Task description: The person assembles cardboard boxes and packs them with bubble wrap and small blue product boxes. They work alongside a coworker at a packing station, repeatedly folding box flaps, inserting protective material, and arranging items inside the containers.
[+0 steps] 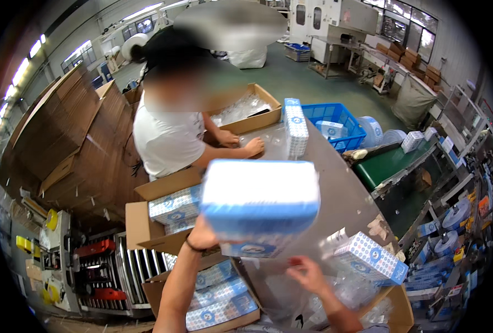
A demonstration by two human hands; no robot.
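My left hand point(203, 232), with a dark band at the wrist, grips the left side of a blue-and-white package point(260, 216) held up over the table. The package is blurred and its top glares white; a second pack may sit beneath it, but I cannot tell. My right hand point(308, 276) is apart from it, lower and to the right, holding nothing, fingers spread and slightly smeared. To the right of that hand, a patterned blue-and-white pack point(371, 258) lies on the table. Below my left hand, an open carton point(252, 316) holds several similar packs.
Across the table point(335, 183), a person in a white shirt point(166, 139) works with both hands. Another carton point(138, 227) with packs stands beside a roller conveyor point(152, 266). A pack point(295, 127) stands upright near a blue crate point(349, 125). Clear plastic bags point(352, 291) lie at the lower right.
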